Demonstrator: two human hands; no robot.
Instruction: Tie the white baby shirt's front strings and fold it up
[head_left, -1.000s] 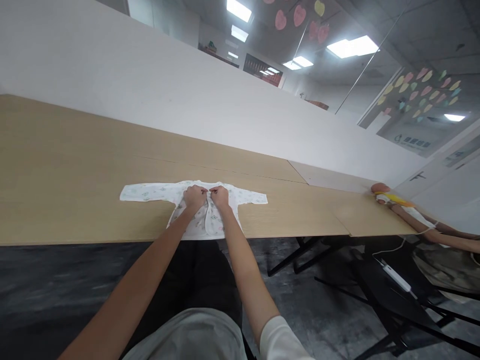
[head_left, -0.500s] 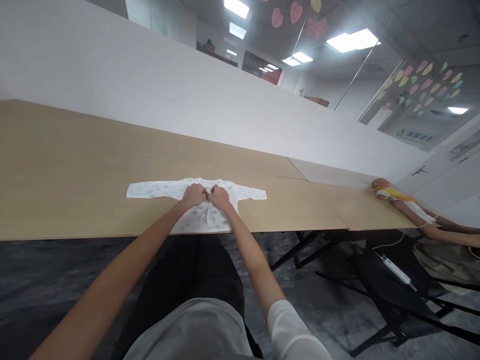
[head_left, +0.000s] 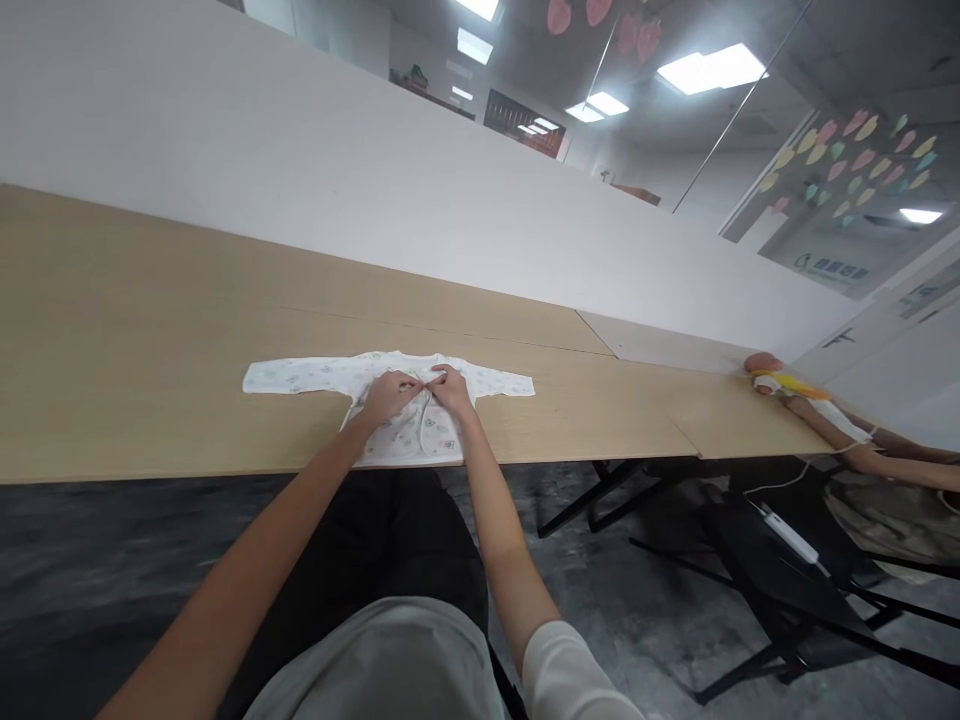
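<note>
A white baby shirt [head_left: 409, 440] with a small printed pattern lies on the wooden table, its two sleeves spread to the sides and its hem by the front edge. Over its chest, my left hand [head_left: 390, 394] is closed with thumb and fingertips pinched at the front opening. My right hand [head_left: 451, 388] pinches the cloth just beside it, and the fingertips of both hands nearly meet. What exactly sits between the fingertips, cloth edge or tie, is too small to make out.
The long table [head_left: 150, 420] runs along a white partition wall [head_left: 360, 200]. At the far right, another person's arms [head_left: 892, 462] reach to a doll [head_left: 787, 385] in yellow and white. Below stand black chairs [head_left: 787, 560], one with a white power strip [head_left: 791, 538] on it.
Both hands have shifted slightly to the right. My left hand's fingers have stretched further out, and my right hand's fingers have loosened from a tighter curl. The shirt stays nearly in place.
</note>
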